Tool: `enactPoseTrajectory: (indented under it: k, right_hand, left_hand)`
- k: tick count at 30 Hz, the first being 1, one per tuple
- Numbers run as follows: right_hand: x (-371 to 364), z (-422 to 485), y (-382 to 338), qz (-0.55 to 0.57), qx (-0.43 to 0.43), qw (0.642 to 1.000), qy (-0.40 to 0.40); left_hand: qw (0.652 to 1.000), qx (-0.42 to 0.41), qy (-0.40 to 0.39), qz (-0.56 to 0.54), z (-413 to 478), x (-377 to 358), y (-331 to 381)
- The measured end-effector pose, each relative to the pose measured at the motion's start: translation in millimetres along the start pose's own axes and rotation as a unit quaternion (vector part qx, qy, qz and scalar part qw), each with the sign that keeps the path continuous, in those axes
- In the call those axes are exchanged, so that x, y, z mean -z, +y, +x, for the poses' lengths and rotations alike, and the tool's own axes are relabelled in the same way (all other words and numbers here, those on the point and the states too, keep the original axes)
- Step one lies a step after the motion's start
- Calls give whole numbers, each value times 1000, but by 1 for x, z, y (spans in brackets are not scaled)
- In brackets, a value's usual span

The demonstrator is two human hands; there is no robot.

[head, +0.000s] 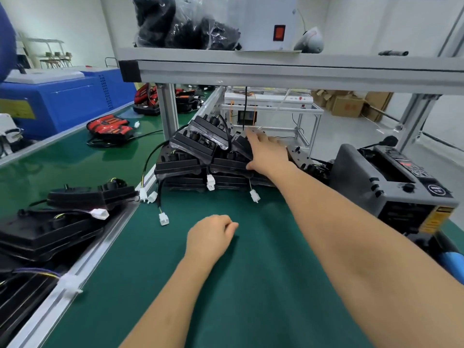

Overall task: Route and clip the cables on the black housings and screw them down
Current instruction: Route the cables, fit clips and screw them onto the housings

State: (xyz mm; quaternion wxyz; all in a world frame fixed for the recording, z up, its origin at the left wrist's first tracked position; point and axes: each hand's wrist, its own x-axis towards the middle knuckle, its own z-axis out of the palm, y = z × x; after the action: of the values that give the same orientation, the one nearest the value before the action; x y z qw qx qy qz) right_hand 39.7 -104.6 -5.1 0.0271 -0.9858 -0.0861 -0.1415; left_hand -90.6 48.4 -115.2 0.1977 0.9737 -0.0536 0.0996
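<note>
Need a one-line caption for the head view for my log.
Right hand reaches the pile of black housings under the shelf; left hand curled over the green mat.
</note>
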Motion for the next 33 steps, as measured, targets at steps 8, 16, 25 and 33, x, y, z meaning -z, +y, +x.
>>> enactPoseTrajectory:
  k: [8,16,25,33]
  right_hand:
    - [-7,13,4,-78,7,997,-4]
    - [21,-31,28,-13,56,998,16]
    - [35,-176,22,-46,134,990,-2]
    - [11,-248,3,-100,191,976,41]
  left_hand:
    - [999,-5,40,-8,-8,-13,0]
    - [999,7,45,-14,-11,-11,1]
    - [957,86,26,-277,-11,16,1]
    - [938,93,-31,-333,-30,31,11]
